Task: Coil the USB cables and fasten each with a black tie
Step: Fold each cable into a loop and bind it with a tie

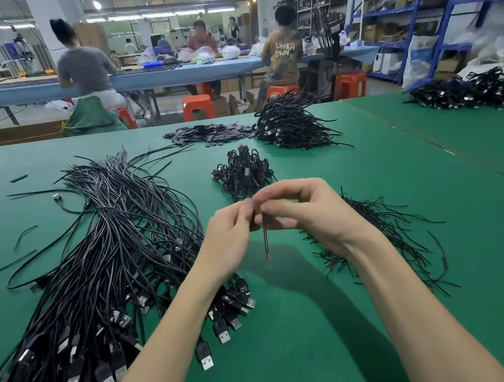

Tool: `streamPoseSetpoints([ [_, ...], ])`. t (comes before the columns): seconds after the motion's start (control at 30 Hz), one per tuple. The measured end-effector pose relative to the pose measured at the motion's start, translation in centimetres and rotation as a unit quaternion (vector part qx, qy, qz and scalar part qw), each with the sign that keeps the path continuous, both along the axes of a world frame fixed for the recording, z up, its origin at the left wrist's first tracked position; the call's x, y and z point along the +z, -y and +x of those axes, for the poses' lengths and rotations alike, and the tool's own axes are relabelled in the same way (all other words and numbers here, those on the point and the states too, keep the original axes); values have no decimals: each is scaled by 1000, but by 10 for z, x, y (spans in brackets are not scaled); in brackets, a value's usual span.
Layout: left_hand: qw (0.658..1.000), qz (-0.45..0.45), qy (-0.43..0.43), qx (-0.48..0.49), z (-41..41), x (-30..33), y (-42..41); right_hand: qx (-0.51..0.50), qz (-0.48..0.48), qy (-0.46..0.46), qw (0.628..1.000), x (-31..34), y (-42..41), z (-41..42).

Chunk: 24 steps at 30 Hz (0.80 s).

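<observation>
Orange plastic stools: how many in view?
4 orange plastic stools, all beyond the green table: far left, centre, under the seated worker, right. More may be hidden.

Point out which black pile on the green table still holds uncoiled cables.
The long bundle on the left: its cables lie straight with USB plugs fanned toward the camera, while the small pile beyond the hands is coiled.

I'm in a factory assembly hall: my wide green-covered worktable point(391, 317) carries heaps of loose black USB cables point(98, 261), other workers point(83, 69) sit on orange plastic stools point(197, 106) along a long blue-topped bench point(163, 75), and blue steel racks point(432, 6) hold cardboard boxes.
</observation>
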State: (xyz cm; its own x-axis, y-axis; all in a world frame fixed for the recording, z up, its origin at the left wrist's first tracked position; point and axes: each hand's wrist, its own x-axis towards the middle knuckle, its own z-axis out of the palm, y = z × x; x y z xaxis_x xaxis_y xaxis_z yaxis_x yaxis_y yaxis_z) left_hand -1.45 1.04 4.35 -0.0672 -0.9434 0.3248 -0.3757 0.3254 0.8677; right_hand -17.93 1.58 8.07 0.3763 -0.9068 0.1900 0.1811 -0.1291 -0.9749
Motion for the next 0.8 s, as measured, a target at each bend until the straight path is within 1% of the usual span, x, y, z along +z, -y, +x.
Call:
streamPoseSetpoints([
  [0.07, 995, 37, -94, 13, 1, 4, 1, 43, 8, -67, 997, -5, 0, 0],
  [0.1, 986, 68, -151, 5, 1, 7, 2, 48, 10, -114, 992, -9, 0, 1],
  [0.17, 958, 129, -253, -31, -1, 11, 2, 17, 9, -199, 980, -16, 1, 4],
  [0.23, 942, 159, -290, -49, -6, 12, 1, -13, 16, -235, 972, -21, 3, 6],
  [0.3, 923, 172, -341, -49, -11, 12, 0, -3, 35, -276, 961, -25, 5, 1],
  [0.37, 886, 186, -422, -60, -10, 14, 1, 2, 58, -328, 943, -27, 6, -6],
  [0.4, 864, 195, -458, -81, -8, 15, 1, -9, 76, -316, 946, -27, 7, -9],
  [0.43, 845, 205, -482, -109, -4, 17, 1, -23, 102, -267, 958, -26, 8, -11],
  [0.47, 828, 217, -498, -138, -2, 18, -1, -27, 128, -197, 972, -24, 9, -12],
  [0.5, 819, 229, -500, -165, 0, 18, -2, -18, 142, -132, 981, -23, 10, -13],
  [0.53, 809, 243, -501, -191, 1, 18, -4, -9, 139, -95, 986, -22, 11, -13],
  [0.57, 808, 249, -493, -206, 2, 18, -6, -15, 122, -93, 988, -21, 12, -13],
  [0.6, 809, 256, -485, -213, 2, 19, -8, -39, 95, -116, 988, -22, 12, -11],
  [0.67, 835, 253, -450, -189, -1, 19, -7, -109, 44, -164, 979, -24, 13, -7],
  [0.7, 869, 235, -405, -160, -4, 19, -6, -139, 30, -167, 976, -25, 13, -5],
  [0.73, 914, 202, -332, -115, -7, 17, -4, -162, 24, -162, 973, -26, 13, -3],
  [0.77, 958, 156, -234, -63, -9, 15, -3, -178, 22, -154, 972, -26, 14, -2],
  [0.8, 982, 113, -147, -19, -11, 13, -2, -185, 21, -145, 972, -25, 14, -1],
])
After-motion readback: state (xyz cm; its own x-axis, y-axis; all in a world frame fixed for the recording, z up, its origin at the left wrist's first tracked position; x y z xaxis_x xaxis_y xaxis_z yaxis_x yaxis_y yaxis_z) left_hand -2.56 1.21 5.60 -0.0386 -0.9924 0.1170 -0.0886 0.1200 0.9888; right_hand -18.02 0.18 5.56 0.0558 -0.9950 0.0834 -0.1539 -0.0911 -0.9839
